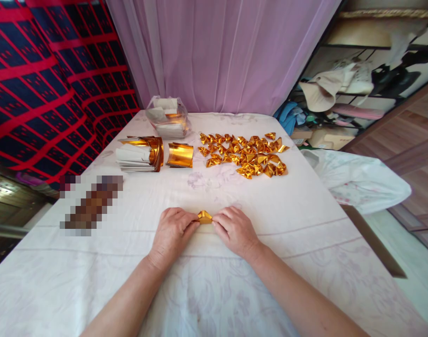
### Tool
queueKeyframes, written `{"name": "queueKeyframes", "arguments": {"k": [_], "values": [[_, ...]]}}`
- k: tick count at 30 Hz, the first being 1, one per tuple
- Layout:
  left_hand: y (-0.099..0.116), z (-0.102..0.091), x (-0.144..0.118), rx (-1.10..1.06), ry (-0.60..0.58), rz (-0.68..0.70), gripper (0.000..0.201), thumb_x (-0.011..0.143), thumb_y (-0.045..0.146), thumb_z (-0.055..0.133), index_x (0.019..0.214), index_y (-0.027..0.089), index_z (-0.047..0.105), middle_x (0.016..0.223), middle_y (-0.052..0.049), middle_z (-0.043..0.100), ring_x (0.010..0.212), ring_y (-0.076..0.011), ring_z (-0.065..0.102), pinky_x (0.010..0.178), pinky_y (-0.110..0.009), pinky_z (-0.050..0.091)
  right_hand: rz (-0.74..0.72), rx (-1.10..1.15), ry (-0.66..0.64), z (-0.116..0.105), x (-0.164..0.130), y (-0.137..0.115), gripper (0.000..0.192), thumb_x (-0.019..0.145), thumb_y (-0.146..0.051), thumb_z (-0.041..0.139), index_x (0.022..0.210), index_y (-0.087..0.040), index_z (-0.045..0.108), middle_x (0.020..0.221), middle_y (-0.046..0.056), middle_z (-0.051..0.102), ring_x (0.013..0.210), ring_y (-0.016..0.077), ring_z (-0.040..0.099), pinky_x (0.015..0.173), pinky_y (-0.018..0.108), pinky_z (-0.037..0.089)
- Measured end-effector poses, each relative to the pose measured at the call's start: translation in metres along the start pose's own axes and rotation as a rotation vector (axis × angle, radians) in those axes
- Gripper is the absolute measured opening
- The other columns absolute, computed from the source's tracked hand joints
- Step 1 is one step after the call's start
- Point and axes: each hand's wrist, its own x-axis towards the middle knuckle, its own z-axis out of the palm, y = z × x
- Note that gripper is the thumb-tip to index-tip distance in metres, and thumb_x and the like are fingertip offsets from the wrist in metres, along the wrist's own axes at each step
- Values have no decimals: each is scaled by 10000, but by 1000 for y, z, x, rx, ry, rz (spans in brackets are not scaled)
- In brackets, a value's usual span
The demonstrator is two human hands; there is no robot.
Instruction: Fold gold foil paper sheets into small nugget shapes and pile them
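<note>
Left hand [173, 234] and right hand [237, 231] pinch one small folded piece of shiny gold paper [205, 218]

From where I stand, both hands are nearly closed, fingers curled together, with each thumb and the fingertips pressing an end of that one piece. The left has its left end, the right its right end; the raised, creased middle shows in the gap between them. The piece sits right at the fingertips, low over the white tablecloth with pale purple flowers [305, 220], near the middle of the table.

Beyond the right hand, well apart from it, lies a loose group of folded, pointed gold pieces [247, 152]. They overlap in rough rows; I make it more than twenty, but can't count them exactly.

Beyond the left hand I count one curved rectangle of gold sheet [180, 155], which may be more than one layer; just beside it, one thick bundle of gold-and-grey paper sheets [138, 156], too many to number; and behind these, one clear plastic bag [168, 117] with more sheets inside. Off to the left is one long brown thing [97, 201], too blurred to name. One lilac curtain [221, 56] hangs behind the table.
</note>
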Motion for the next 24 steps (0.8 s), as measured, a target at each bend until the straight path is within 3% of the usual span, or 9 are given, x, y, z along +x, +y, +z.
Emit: {"name": "queueKeyframes", "arguments": {"k": [3, 9, 14, 19, 24], "values": [[2, 0, 1, 14, -11, -56, 123, 888, 301, 606, 902, 243, 713, 818, -16, 718, 805, -211, 613, 781, -373, 444, 55, 30, 9, 3, 1, 0, 174, 906, -167, 532, 803, -203, 668, 777, 29, 645, 773, 173, 567, 759, 312, 415], [4, 3, -1, 12, 24, -25, 143, 893, 262, 595, 943, 235, 726, 871, -35, 690, 833, -203, 602, 754, -341, 463, 61, 65, -5, 2, 1, 1, 124, 882, -176, 561, 827, -203, 669, 777, 25, 649, 772, 175, 570, 754, 311, 417], [4, 5, -2, -4, -78, -67, 148, 912, 248, 571, 967, 238, 708, 899, -19, 726, 836, -209, 620, 767, -360, 456, 75, 68, -20, 1, 1, 0, 107, 880, -190, 567, 832, -207, 661, 783, 27, 654, 776, 176, 572, 753, 309, 412], [9, 2, 1, -2, -107, -121, 161, 917, 237, 540, 955, 224, 696, 880, -29, 725, 839, -216, 623, 775, -370, 444, 108, 45, -12, 3, 3, -1, 159, 898, -187, 538, 776, -200, 639, 756, 30, 640, 758, 175, 564, 742, 305, 401], [10, -1, 1, -40, -142, -118, 72, 842, 221, 642, 897, 232, 688, 899, -15, 716, 879, -214, 613, 794, -366, 422, 81, 54, -32, 1, 1, -1, 133, 892, -187, 545, 792, -199, 630, 774, 33, 633, 768, 178, 560, 747, 305, 397]]}}
